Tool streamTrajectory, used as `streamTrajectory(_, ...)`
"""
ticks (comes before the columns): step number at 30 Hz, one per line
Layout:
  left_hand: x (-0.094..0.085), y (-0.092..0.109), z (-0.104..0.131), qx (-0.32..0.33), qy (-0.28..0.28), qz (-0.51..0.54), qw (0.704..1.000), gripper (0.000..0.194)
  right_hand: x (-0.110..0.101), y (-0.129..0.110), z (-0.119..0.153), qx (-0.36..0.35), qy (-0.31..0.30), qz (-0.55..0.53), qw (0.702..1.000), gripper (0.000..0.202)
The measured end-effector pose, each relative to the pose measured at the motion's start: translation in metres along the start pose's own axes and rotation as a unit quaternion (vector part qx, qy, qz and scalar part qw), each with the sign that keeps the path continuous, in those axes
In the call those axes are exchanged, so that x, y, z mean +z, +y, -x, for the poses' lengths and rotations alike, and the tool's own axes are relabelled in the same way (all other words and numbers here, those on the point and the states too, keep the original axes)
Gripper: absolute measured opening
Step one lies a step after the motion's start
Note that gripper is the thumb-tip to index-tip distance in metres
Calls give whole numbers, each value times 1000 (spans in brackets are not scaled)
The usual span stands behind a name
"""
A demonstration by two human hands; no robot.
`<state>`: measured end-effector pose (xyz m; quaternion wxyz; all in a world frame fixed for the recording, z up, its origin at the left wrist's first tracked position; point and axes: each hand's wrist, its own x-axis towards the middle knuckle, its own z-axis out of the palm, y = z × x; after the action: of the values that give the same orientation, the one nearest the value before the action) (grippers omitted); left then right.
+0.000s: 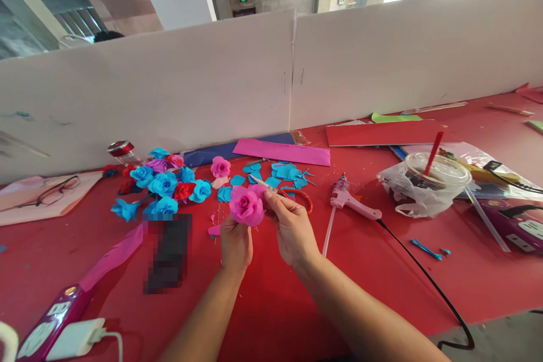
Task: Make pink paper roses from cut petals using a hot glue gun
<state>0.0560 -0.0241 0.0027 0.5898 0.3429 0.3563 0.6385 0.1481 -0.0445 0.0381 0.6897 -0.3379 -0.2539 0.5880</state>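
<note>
Pink flower (246,205): held up over the red counter (275,317), between both hands, petals facing the camera.
Left hand (236,246): gripping the flower from below, fingers closed; whatever stem it has is hidden.
Right hand (292,226): thumb and forefinger pinched on a petal at the flower's right edge.
Scissors (304,197): just behind right hand, orange handle to its right, blades pointing left, middle hidden.
Blue petals (288,171): loose, scattered beyond the hands.
Second pink flower (220,167): lying just left of those petals.
Flower pile (163,184): blue, red and purple, left of the hands; jar (121,149) behind it.
Pink paper strip (282,151): overlaps a dark blue sheet (207,155) near the white partition (190,85).
Glue gun (358,205): pink, right of right hand, black cord (428,274) trailing lower right.
Cup (436,172): lidded, red straw, sits in a plastic bag (419,203).
</note>
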Motion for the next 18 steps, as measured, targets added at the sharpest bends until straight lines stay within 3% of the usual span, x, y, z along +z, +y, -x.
streamTrajectory(12, -24, -14, -10, 106, 3, -103, 989, 16, 2, -4, 9, -4, -4, 5, 1000, 20)
streamTrajectory(18, -24, -7, -11, 95, 2, -79, 992, 11, -1, -6, 8, -9, -38, 9, 999, 24)
